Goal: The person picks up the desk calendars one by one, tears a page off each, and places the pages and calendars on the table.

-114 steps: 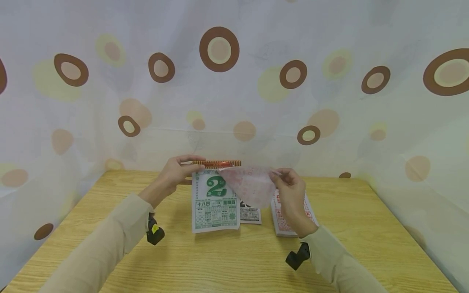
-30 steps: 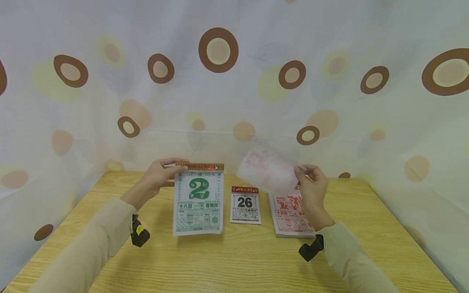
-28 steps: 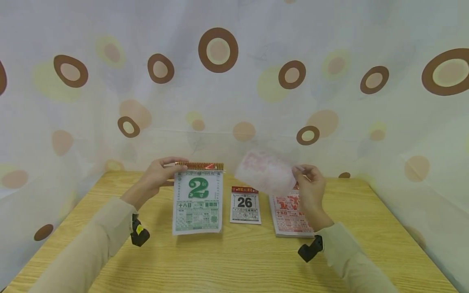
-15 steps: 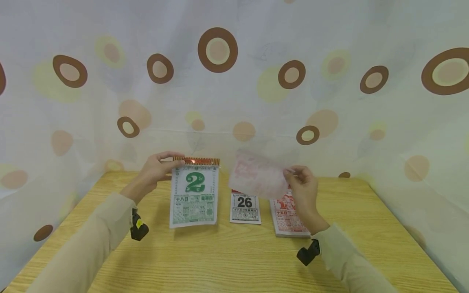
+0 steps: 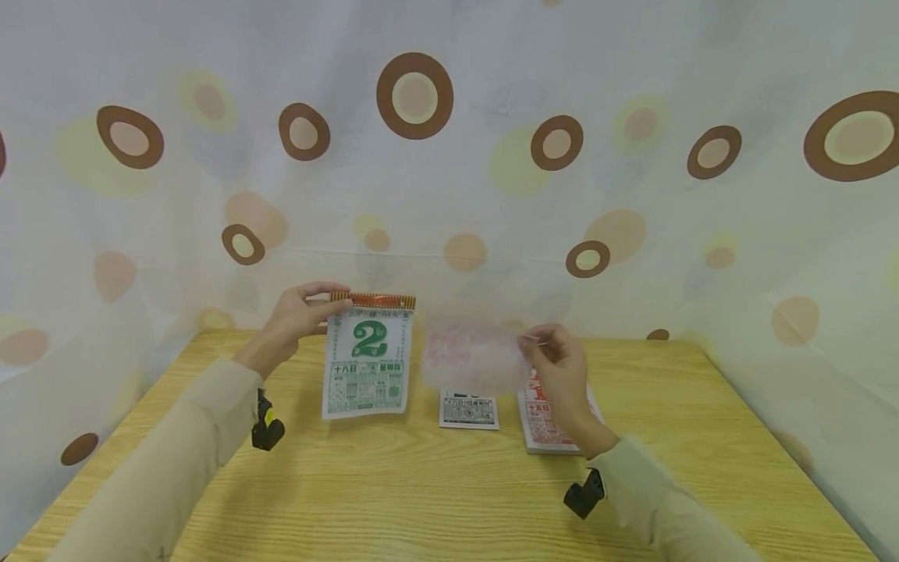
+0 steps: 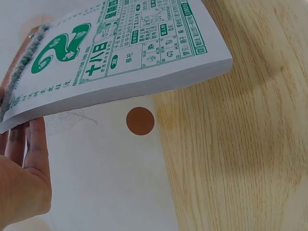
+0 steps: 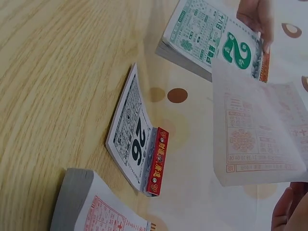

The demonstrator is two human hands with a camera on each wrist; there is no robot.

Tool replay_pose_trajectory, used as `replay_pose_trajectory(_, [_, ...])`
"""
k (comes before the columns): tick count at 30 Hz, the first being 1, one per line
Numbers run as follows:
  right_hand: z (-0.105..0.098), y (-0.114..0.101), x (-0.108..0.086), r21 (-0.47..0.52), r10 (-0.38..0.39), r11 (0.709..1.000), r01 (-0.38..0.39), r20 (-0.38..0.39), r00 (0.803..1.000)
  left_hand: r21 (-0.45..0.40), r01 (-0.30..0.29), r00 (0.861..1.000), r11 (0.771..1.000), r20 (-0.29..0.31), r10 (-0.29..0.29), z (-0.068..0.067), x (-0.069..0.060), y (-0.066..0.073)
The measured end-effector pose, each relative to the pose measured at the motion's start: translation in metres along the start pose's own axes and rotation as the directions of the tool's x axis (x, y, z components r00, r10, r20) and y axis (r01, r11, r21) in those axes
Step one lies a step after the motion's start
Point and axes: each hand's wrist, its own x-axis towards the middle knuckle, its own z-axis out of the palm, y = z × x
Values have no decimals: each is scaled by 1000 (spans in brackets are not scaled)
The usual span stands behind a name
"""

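My left hand point(image 5: 291, 320) grips the red-and-gold bound top of a thick tear-off calendar point(image 5: 367, 367), thumb in front and fingers behind. The calendar's front page bears a green 2, and its pad hangs above the table. In the left wrist view the calendar point(image 6: 120, 53) shows its thick page edge. My right hand point(image 5: 562, 375) pinches a loose thin calendar page point(image 5: 470, 355) by its edge, its pink print showing through from the back. In the right wrist view that page point(image 7: 260, 134) hangs apart from the calendar.
A small calendar point(image 5: 469, 411) with a black 26 and a red header lies on the wooden table point(image 5: 421, 492), partly covered by the page. Right of it lies a thick red-printed calendar point(image 5: 551, 429), partly behind my right hand. A dotted cloth point(image 5: 463, 179) hangs behind.
The page has come away from the green calendar. My left hand has carried the calendar leftward and lately up. The right hand went right with the page, then back left and down.
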Motion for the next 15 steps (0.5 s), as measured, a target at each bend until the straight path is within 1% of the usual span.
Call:
replay_pose_trajectory(4, [6, 2, -4, -8, -22, 1000, 22, 56, 998, 6, -3, 1000, 1000, -18, 3, 1, 2, 0])
replay_pose_trajectory(9, [15, 4, -6, -32, -22, 999, 26, 115, 993, 16, 1, 999, 1000, -51, 0, 4, 8, -1])
replay_pose_trajectory(15, [28, 9, -10, -61, 30, 998, -20, 178, 984, 23, 10, 997, 1000, -71, -8, 7, 13, -4])
